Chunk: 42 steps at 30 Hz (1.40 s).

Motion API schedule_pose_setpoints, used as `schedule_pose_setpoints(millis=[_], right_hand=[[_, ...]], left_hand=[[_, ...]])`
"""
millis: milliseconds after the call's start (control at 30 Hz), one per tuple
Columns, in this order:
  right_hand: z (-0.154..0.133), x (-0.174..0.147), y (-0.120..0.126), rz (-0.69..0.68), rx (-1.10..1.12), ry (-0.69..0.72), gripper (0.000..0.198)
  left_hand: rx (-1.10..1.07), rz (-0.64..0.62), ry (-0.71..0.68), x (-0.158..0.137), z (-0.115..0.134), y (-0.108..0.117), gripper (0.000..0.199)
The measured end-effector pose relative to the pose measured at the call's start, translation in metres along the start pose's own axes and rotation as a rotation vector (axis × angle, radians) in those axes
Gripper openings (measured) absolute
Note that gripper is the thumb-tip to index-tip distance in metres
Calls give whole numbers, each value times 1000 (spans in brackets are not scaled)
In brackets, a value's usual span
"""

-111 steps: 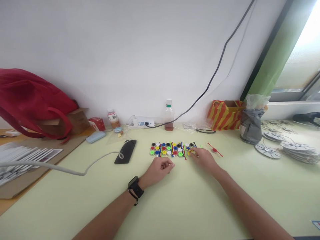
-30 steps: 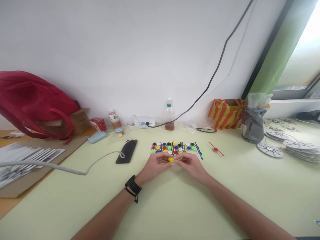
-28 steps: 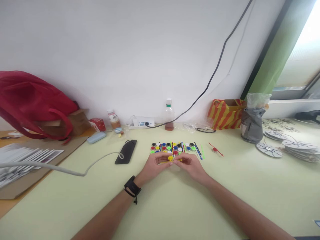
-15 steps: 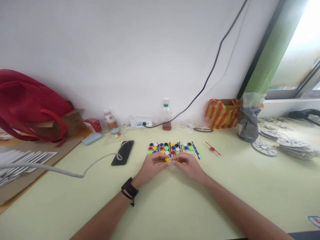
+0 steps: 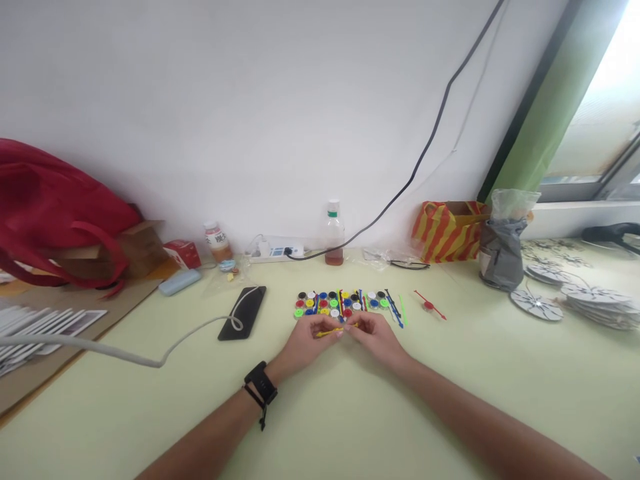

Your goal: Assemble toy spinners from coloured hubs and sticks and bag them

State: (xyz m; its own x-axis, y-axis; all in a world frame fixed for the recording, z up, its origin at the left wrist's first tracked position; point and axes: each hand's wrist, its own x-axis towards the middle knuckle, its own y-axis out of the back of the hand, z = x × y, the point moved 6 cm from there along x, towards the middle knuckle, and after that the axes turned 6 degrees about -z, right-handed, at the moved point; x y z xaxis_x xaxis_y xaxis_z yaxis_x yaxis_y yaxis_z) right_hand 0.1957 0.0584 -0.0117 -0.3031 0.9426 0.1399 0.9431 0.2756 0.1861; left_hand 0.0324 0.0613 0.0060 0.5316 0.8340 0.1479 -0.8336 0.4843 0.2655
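Between my two hands is a yellow plastic arrow, like a spinner pointer, held just above the table. My left hand pinches it from the left, and my right hand grips its right part, the fingertips of both nearly meeting. My fingers hide its middle. Just beyond them lie rows of coloured round pieces in black, white, red, blue, yellow and green, with thin arrows among them. Blue arrows and a green arrow lie at the right end. Farther right rests a red arrow with a round base.
A black phone with a grey cable lies left. Along the wall stand a bottle, a power strip and a striped bag. Stacked discs sit right; a red bag is far left.
The yellow piece in my hands has turned: its round yellow part showed before, and now the slim arrow shows. The view has shifted slightly; both hands stay close together.
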Motion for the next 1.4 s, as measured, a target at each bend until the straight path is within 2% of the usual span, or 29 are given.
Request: schedule_pose_setpoints(millis=[100,233,367,600,867,1033,1267,1400], right_hand=[[0,3,-2,11,3,-5,33],[-10,-3,-4,-45,-4,47,34],[-18,-8,-4,-58,-32,63,35],[-28,-14,-11,-77,-107,112,28],[-35,-18,-4,-34,-160,189,26],[-34,-17,-5,-27,-180,173,25],[-27,-18,-5,-29,-175,141,23],[-22,-17,-5,-41,-153,112,25]], left_hand=[[-43,27,20,2,-6,4,25],[-163,77,58,0,-15,10,32],[-204,76,65,-5,-15,10,38],[-126,77,12,-12,2,8,31],[-103,151,4,-13,-1,14,32],[-110,123,-34,-13,5,11,29],[-7,112,-109,-16,7,12,20],[11,83,-92,-16,4,11,18]])
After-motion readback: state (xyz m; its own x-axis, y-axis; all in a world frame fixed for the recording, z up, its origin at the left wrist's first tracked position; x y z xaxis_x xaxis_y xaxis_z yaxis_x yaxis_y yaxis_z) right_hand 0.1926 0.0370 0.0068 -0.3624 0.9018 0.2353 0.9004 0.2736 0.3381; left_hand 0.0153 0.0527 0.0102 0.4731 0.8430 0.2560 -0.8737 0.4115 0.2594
